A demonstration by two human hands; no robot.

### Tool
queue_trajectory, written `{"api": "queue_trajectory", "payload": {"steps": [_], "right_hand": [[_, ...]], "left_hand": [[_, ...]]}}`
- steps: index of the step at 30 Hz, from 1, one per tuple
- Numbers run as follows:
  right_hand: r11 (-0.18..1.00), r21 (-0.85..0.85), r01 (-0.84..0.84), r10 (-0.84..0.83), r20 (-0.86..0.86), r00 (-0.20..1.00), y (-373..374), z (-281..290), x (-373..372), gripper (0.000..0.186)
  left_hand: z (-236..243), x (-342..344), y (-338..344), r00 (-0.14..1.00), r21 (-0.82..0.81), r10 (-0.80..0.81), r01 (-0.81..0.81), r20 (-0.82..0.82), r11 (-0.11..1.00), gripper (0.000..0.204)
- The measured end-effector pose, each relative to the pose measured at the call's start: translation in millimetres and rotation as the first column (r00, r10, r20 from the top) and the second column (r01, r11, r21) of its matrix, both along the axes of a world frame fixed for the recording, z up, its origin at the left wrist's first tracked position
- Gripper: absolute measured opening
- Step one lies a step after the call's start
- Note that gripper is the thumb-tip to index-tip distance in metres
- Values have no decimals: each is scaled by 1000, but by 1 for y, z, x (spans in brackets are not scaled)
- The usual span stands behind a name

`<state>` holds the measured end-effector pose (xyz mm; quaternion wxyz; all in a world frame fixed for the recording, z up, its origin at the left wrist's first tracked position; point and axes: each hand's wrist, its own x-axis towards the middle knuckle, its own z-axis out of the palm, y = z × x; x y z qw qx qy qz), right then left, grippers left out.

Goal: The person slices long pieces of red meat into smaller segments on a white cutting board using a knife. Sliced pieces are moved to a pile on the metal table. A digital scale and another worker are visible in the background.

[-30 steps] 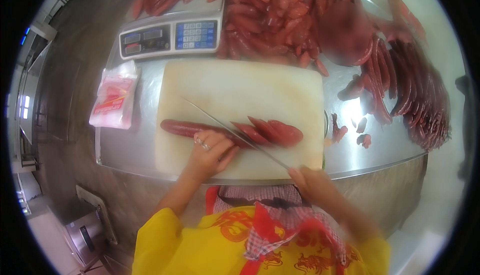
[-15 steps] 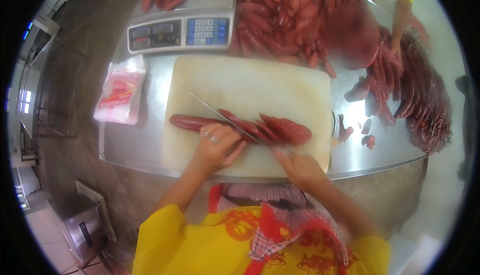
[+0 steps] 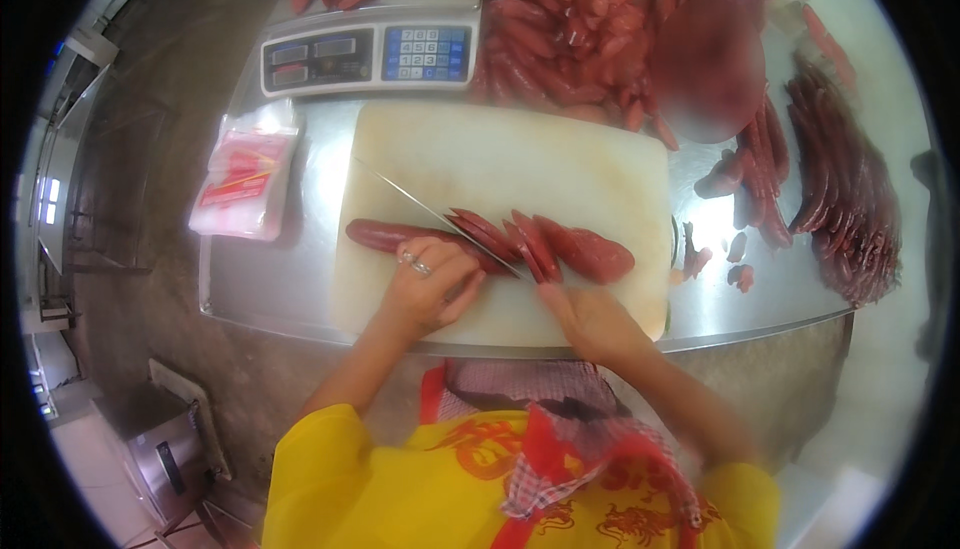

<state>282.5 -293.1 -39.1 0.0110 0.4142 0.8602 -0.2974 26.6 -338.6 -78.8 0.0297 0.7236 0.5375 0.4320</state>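
A dark red sausage (image 3: 375, 236) lies across the white cutting board (image 3: 500, 149), whole at its left end. My left hand (image 3: 430, 279), wearing rings, presses on it with bent fingers just left of the blade. My right hand (image 3: 595, 321) grips a knife whose handle is hidden in my fist. The thin knife blade (image 3: 425, 207) slants up and left across the sausage, its lower part against the cut end. To the right of the blade, several long oval sausage slices (image 3: 590, 252) lean and overlap on the board.
A digital scale (image 3: 425, 54) with slices on its pan stands behind the board. At left lies a pack of plastic bags (image 3: 240, 174). Behind is a heap of sausage slices (image 3: 560, 29) beside a blurred round red thing (image 3: 708, 69). Whole sausages (image 3: 845, 179) fill the right side.
The slices beside the blade have spread apart, with upright ones now by the knife. A co-worker's arm has drawn back from the sausages at right, leaving a gap there. The view has shifted slightly.
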Motion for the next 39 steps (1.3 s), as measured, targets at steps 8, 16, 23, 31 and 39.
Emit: {"api": "queue_trajectory", "payload": {"steps": [8, 16, 23, 31, 39], "right_hand": [[932, -197, 304, -197, 429, 881, -40, 84, 76, 41], [997, 8, -82, 82, -35, 996, -2, -5, -7, 28], [898, -289, 331, -255, 272, 928, -44, 81, 62, 51], [991, -132, 0, 10, 70, 998, -3, 16, -20, 48], [969, -178, 171, -153, 107, 982, -40, 59, 38, 44]], "left_hand": [[2, -10, -2, 999, -14, 28, -27, 32, 1000, 25], [5, -13, -2, 999, -27, 53, -52, 8, 998, 25], [5, -26, -4, 996, -52, 83, -85, -34, 995, 27], [-1, -25, -7, 997, -47, 78, -80, -25, 996, 27], [0, -40, -11, 984, -46, 162, -166, -68, 985, 28]]}}
